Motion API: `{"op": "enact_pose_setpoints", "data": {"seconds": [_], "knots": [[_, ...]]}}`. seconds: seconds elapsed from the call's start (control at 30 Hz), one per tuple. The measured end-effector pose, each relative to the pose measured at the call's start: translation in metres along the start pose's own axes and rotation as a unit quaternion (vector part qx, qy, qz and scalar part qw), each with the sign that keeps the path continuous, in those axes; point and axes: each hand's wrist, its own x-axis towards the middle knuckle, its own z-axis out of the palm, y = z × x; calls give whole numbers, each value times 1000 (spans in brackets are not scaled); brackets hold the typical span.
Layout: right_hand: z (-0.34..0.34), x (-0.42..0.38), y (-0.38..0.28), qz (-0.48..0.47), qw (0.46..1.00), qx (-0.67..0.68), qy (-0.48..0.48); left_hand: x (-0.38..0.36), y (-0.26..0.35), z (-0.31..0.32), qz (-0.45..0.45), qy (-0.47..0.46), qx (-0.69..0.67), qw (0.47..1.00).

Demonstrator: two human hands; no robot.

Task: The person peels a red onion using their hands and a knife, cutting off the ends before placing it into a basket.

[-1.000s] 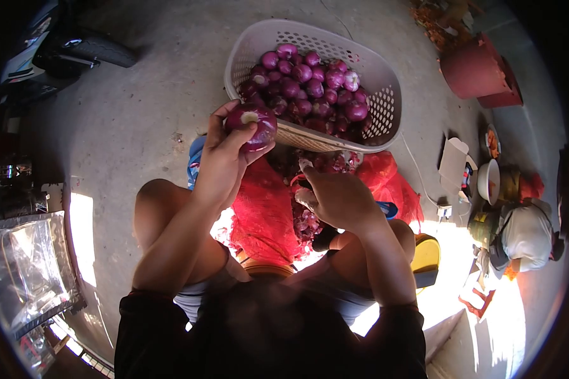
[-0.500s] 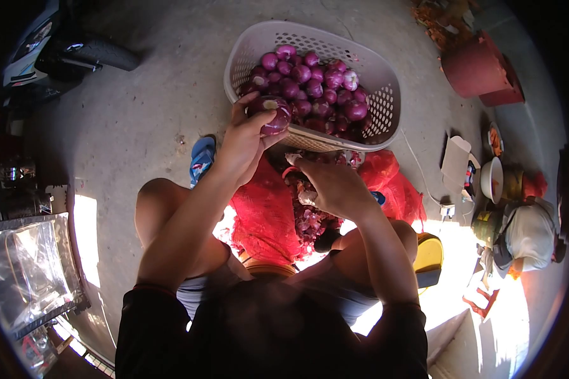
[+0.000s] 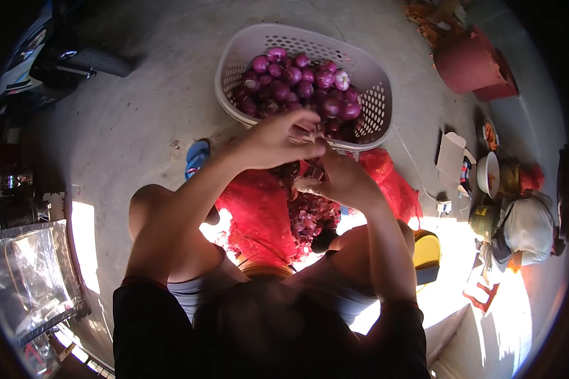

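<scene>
Peeled purple onions [image 3: 305, 88] fill much of a grey perforated basket [image 3: 376, 69]. At the basket's near edge is my left hand [image 3: 281, 142], fingers curved and apart, with no onion in it; its thumb reaches my right hand. My right hand [image 3: 344, 180] is half closed just below, palm turned inward, over a heap of onion skins [image 3: 313, 218]. Something small and reddish shows between its fingers, too shaded to name. Below my left wrist hangs a red mesh bag [image 3: 256, 211], between my knees.
A blue slipper [image 3: 197, 158] lies to the left on the concrete floor. Red mesh [image 3: 392, 183] and a yellow object [image 3: 427, 249] are to the right. Farther right are a white bowl [image 3: 488, 175], a cardboard box [image 3: 452, 158] and a dark red bucket [image 3: 464, 60]. A motorbike wheel [image 3: 101, 60] stands upper left.
My left hand held a large onion over the basket's edge; that onion is out of the hand now. The left hand has moved right and down to meet my right hand.
</scene>
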Motion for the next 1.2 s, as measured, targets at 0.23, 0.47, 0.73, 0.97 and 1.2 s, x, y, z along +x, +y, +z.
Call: {"op": "enact_pose_setpoints", "data": {"seconds": [0.23, 0.47, 0.73, 0.97, 1.2], "knots": [[-11, 0, -29, 97, 985, 91, -107, -35, 2, 7, 60, 24, 20, 998], [-11, -5, -19, 73, 978, 159, -112, -55, -2, 16, 77, 2, 9, 997], [-30, -22, -16, 114, 969, 17, -220, -57, -37, 27, 41, 162, -71, 983], [-37, -23, -6, 188, 966, -57, -166, -63, -116, 106, -179, 10, 233, 956], [-13, -26, -3, 109, 978, -83, -158, -104, -179, 127, -265, -363, 434, 781]]}}
